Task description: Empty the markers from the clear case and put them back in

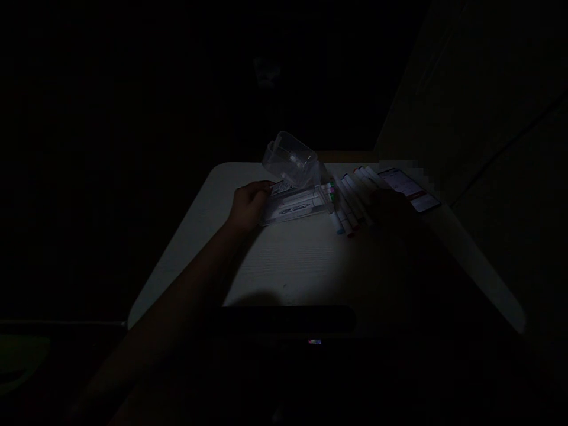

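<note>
My left hand (247, 206) grips the left end of a clear plastic marker case (295, 208), which lies on its side on the white table. Its transparent lid (290, 158) is swung up, and a few markers (331, 193) with green and purple ends show at the case's right opening. Just right of that, several white markers (350, 204) with blue, red and dark ends lie side by side on the tabletop. At their right edge is my right hand (393, 206), deep in shadow; its fingers are too dark to make out.
Beyond my right hand, a phone with a lit screen (415, 190) lies near the right edge of the white table (284, 260). A dark slot (293, 318) runs along the table's near edge. A cable (501, 148) hangs against the wall at right. Most surroundings are dark.
</note>
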`<state>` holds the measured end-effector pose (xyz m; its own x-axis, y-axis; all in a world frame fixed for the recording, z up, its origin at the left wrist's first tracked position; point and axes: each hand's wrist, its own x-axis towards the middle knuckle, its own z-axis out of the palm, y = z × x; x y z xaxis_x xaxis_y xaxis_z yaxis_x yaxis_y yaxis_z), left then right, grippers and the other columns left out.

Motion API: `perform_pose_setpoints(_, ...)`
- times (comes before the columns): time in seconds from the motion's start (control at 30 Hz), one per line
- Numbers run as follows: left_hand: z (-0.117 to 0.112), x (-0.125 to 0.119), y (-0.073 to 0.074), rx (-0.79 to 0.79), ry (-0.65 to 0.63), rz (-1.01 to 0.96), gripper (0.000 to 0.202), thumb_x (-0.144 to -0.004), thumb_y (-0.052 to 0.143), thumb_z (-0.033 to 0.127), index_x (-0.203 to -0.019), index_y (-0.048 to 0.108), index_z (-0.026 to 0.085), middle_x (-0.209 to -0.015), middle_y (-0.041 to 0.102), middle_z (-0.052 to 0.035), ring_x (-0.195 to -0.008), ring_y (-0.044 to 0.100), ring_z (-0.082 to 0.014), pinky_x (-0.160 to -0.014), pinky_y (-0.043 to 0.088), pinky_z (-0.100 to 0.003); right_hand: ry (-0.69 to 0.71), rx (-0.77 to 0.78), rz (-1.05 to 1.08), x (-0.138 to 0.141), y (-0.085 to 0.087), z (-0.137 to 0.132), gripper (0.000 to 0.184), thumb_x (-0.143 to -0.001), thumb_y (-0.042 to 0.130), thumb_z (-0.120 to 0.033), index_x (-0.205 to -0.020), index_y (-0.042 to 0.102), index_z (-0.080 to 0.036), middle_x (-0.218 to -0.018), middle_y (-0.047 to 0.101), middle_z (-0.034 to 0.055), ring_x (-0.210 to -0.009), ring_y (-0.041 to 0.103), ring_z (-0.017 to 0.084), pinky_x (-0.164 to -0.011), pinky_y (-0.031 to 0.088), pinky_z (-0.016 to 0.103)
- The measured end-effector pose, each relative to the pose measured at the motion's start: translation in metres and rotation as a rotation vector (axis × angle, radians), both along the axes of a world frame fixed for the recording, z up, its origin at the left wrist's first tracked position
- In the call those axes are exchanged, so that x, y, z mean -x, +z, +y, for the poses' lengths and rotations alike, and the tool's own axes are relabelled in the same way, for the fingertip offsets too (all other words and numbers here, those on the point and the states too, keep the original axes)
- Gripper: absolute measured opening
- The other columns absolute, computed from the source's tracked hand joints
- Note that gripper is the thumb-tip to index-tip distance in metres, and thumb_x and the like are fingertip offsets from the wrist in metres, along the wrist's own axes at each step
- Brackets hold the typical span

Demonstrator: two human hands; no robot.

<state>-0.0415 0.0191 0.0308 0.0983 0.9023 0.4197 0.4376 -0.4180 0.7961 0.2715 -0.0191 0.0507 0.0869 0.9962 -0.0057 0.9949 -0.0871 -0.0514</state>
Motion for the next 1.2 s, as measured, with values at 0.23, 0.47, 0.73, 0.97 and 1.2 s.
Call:
perform_pose_setpoints(0.23, 0.001, 0.001, -0.001, -0.001, -0.007, -0.018, 0.034, -0.074, 0.046, 0.039, -0.081, 0.07, 0.016, -0.088, 0.072, -0.006, -0.087, 0.065, -0.0223, -0.083, 0.051, -0.033, -0.008, -0.023, -0.016, -0.004, 0.002, 0.003, 0.035, -0.089, 0.048, -0.031, -0.106, 0.07, -0.01, -0.117, 0.068, 0.0185, -0.11, 0.064, 0.031, -0.089, 0.049, 0.038)
perform_pose_setpoints(0.47, 0.001, 0.001, -0.001, 0.027, 0.012, -0.03, 0.039, -0.072, 0.045, 0.039, -0.085, 0.073, 0.015, -0.09, 0.074, -0.0068, -0.089, 0.065, -0.0239, -0.084, 0.052, -0.035, -0.131, -0.342, 0.32, -0.012, 0.003, 0.005, 0.016, -0.082, 0.063, -0.027, -0.09, 0.069, -0.015, -0.102, 0.072, 0.0141, -0.094, 0.066, 0.026, -0.086, 0.047, 0.038)
perform_pose_setpoints(0.73, -0.002, -0.002, 0.002, 0.022, 0.018, -0.038, 0.04, -0.072, 0.046, 0.04, -0.085, 0.073, 0.013, -0.09, 0.074, -0.0088, -0.089, 0.066, -0.0245, -0.082, 0.052, -0.034, -0.172, -0.763, 0.629, -0.008, 0.013, -0.001, 0.016, -0.073, 0.069, -0.017, -0.067, 0.054, -0.022, -0.08, 0.064, 0.0061, -0.077, 0.058, 0.02, -0.083, 0.045, 0.038)
perform_pose_setpoints(0.97, 0.002, 0.0, -0.002, 0.026, 0.018, -0.046, 0.04, -0.071, 0.045, 0.04, -0.084, 0.072, 0.015, -0.09, 0.074, -0.007, -0.089, 0.066, -0.0234, -0.083, 0.052, -0.034, -0.1, -1.243, 0.972, 0.001, 0.017, -0.007, 0.017, -0.077, 0.065, -0.023, -0.092, 0.058, -0.019, -0.102, 0.062, 0.0099, -0.084, 0.063, 0.017, -0.07, 0.053, 0.031)
perform_pose_setpoints(1.2, 0.001, 0.001, -0.001, 0.018, 0.003, -0.039, 0.038, -0.073, 0.045, 0.04, -0.082, 0.072, 0.015, -0.092, 0.074, -0.0077, -0.09, 0.066, -0.0239, -0.084, 0.052, -0.035, -0.107, -1.277, 1.216, 0.013, 0.023, -0.008, 0.011, -0.083, 0.056, -0.024, -0.093, 0.053, -0.02, -0.087, 0.057, 0.0018, -0.06, 0.056, 0.008, -0.054, 0.052, 0.024)
